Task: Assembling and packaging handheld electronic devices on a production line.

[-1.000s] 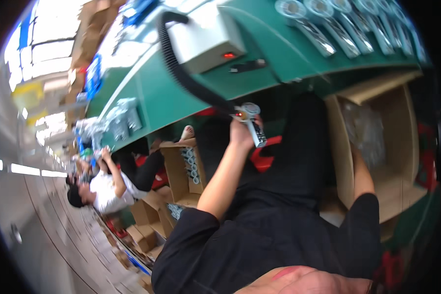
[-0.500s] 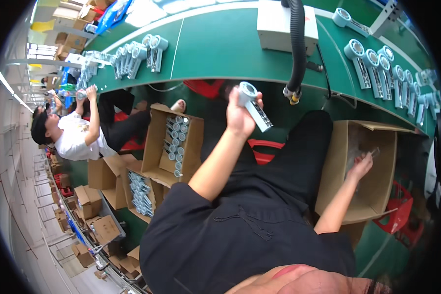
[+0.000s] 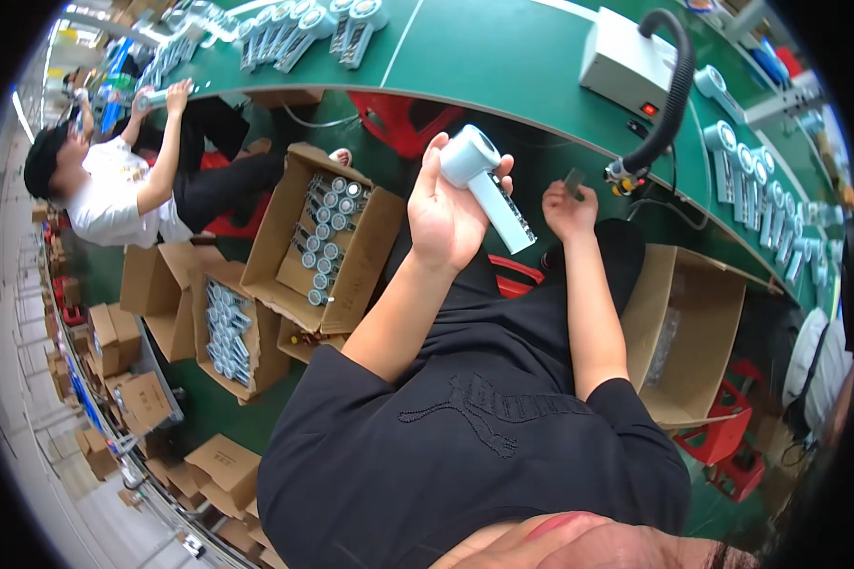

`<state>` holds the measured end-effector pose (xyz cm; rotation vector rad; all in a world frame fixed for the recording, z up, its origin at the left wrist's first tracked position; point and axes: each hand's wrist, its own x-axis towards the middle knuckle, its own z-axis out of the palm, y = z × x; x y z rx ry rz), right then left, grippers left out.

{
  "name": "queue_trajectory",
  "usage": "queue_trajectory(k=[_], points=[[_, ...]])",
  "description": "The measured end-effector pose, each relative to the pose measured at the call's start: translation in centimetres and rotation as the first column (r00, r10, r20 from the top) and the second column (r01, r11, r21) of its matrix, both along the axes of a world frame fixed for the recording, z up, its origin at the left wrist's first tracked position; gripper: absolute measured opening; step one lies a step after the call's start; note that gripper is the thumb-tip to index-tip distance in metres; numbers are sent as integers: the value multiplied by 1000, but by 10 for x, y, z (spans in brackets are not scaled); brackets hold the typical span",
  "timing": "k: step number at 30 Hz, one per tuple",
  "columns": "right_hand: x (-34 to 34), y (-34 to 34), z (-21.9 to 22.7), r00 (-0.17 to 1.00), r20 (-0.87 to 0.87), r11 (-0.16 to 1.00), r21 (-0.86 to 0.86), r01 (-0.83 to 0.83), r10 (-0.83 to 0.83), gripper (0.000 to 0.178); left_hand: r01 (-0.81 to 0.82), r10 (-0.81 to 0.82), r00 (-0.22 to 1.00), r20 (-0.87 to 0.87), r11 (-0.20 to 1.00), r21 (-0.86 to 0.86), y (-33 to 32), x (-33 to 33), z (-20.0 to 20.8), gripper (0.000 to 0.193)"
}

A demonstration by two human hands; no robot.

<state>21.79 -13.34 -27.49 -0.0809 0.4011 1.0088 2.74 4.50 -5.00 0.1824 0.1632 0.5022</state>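
My left hand (image 3: 441,220) is raised over my lap, palm up, with the fingers around a light-blue plastic housing (image 3: 501,212). It has a round, hollow head and a straight handle, like a handheld fan body. Dark and metallic parts show along the handle's open side. To its right, my right hand (image 3: 571,216) pinches a small, flat, see-through piece (image 3: 574,180) between its fingers. The piece stands apart from the housing, near the bench edge.
An open carton (image 3: 626,313) at right holds clear pieces (image 3: 667,343). Cartons at left hold similar housings (image 3: 226,332). More housings stand along the green bench (image 3: 484,57), below a white box (image 3: 626,66) and black hose (image 3: 681,85). A co-worker (image 3: 128,185) sits at left.
My right hand has come out of the right carton with the clear piece, leftward toward the housing. My left hand still holds the housing, now tilted differently. The view has shifted.
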Motion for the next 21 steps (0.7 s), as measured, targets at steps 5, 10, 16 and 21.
queue_trajectory(k=[5,10,16,21], points=[[-36,-3,16,926,362,833,-542,115,108,26,-151,151,988,-40,988,-4,20,-24,-5,21],[-55,-23,66,653,542,503,-820,273,529,36,-187,188,980,-67,982,23,24,-21,-5,24],[-96,-33,153,538,664,785,-619,8,519,42,-265,290,955,-54,923,280,13,-8,-1,33],[-115,-34,173,621,644,893,-371,-256,446,43,-181,194,981,-16,940,288,1,7,-1,47]])
